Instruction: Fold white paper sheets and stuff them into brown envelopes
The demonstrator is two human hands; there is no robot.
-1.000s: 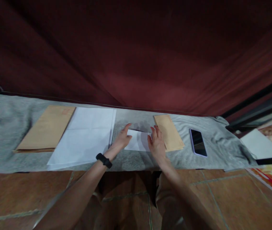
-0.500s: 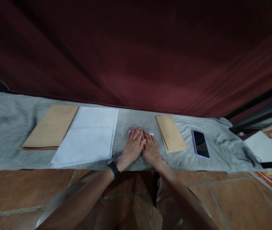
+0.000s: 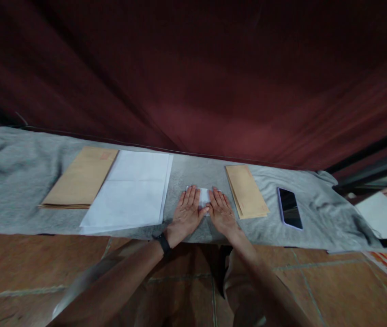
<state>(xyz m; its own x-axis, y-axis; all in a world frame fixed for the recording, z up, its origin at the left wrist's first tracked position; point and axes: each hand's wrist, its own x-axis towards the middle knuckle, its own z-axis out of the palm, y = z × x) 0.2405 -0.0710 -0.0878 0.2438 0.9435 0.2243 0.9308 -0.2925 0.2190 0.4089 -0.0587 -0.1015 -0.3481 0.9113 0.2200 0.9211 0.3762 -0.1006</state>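
Note:
A small folded piece of white paper (image 3: 204, 196) lies on the grey cloth (image 3: 210, 169), mostly covered by my hands. My left hand (image 3: 187, 210) rests flat on its left part, fingers stretched forward, a black band on the wrist. On the right part my right hand (image 3: 221, 210) lies flat too, fingers extended. The thumbs meet or nearly meet in the middle, and a strip of the paper shows between the hands. To the left are large white sheets (image 3: 132, 190); to the right lies a pair of small brown envelopes (image 3: 248, 190).
A stack of large brown envelopes (image 3: 81, 179) lies at the left, beside the white sheets. A phone (image 3: 290, 208) in a purple case is at the right. Behind the cloth hangs a dark red curtain (image 3: 193, 91). Tiled floor (image 3: 336, 286) lies below the front edge.
My hands have moved apart from their close position, sliding outward over the paper, so more of it shows between them. The whole view has shifted slightly.

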